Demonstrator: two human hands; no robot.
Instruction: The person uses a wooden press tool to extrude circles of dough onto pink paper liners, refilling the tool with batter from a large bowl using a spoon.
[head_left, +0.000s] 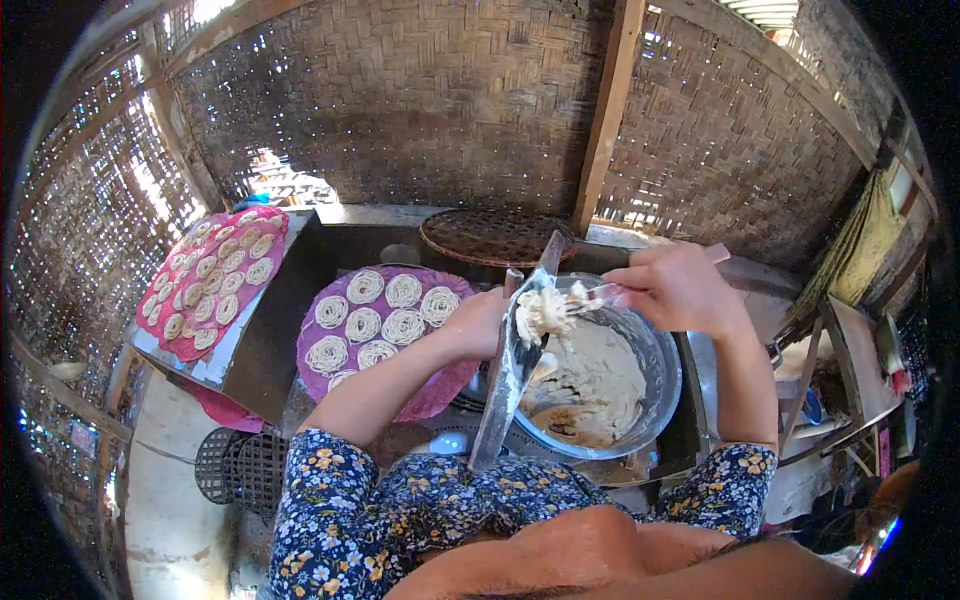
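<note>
My left hand (478, 324) grips a peg-like handle of a long wooden press (496, 401), which is tilted over a basin. A lump of pale, sticky dough (546, 313) sits at the middle of the press. My right hand (679, 291) holds a utensil with a flat, light handle (718, 253); its working end is against the dough and partly covered by it. Under both hands, the wide metal basin (673, 386) contains more pale dough (600, 367), smeared along its inner wall. A purple cloth-covered round tray (442, 386), bearing several coiled noodle-like dough rounds (364, 325), lies by my left forearm.
Farther left, a pink cloth (196, 341) with more dough coils (259, 271) lies on a raised surface. A round woven tray (495, 234) rests behind the basin. Dark lattice trays (240, 469) are at lower left. Woven bamboo walls (412, 112) and a wooden post (611, 112) stand behind.
</note>
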